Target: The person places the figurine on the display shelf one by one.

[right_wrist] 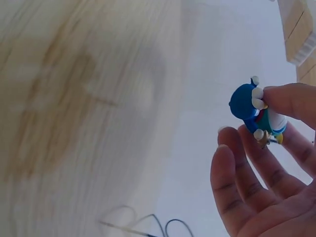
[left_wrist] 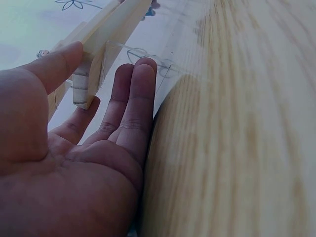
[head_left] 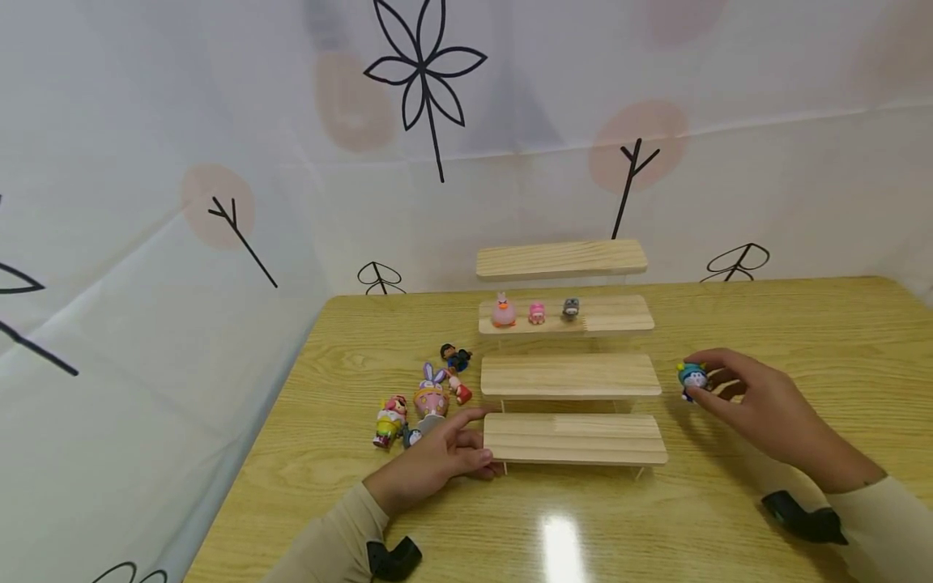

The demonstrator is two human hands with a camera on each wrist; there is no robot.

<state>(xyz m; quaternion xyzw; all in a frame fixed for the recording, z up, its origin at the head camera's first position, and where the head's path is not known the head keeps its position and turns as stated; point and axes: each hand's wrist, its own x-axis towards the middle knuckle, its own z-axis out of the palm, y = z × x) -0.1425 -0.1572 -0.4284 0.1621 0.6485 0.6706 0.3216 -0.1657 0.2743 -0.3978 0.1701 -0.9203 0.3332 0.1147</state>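
My right hand pinches a small blue figurine between thumb and fingertips, above the table to the right of a tiered wooden display stand. In the right wrist view the figurine shows a round blue head and white hands; the thumb presses one side. At the stand's lowest board, my left hand grips the left end. The left wrist view shows thumb and a finger on either side of that board end, other fingers extended. A pink figurine, small pink figurine and grey figurine stand on one upper board.
Left of the stand, several figurines lie on the wooden table, among them a rabbit-eared one, a yellow-and-pink one and a dark one. A patterned white cloth hangs behind. Clear supports hold up the boards.
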